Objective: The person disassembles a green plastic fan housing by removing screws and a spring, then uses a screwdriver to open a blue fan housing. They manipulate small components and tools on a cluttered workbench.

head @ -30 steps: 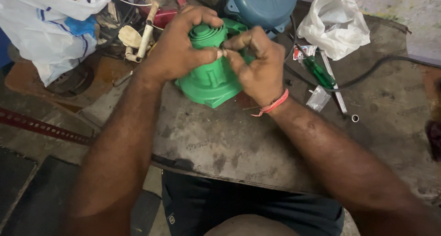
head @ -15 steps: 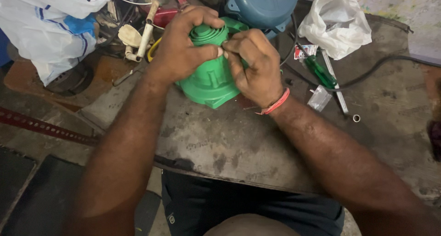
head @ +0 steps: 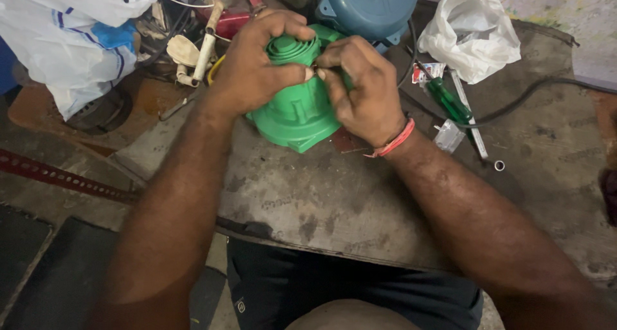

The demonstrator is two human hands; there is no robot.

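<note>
Both hands are on the green plastic housing [head: 295, 108], which sits on the worn tabletop [head: 334, 201]. The left hand [head: 257, 63] curls its fingers [head: 286, 23] over the housing's ribbed top, clasping it firmly. The right hand [head: 363, 89] presses against the housing's right side, thumb and forefinger pinched tight, tips meeting the left thumb at the housing's upper front. Whether anything sits in that pinch, I cannot tell. A green-handled screwdriver [head: 450, 102] lies right of the housing, a blue motor casing [head: 369, 8] just behind it.
</note>
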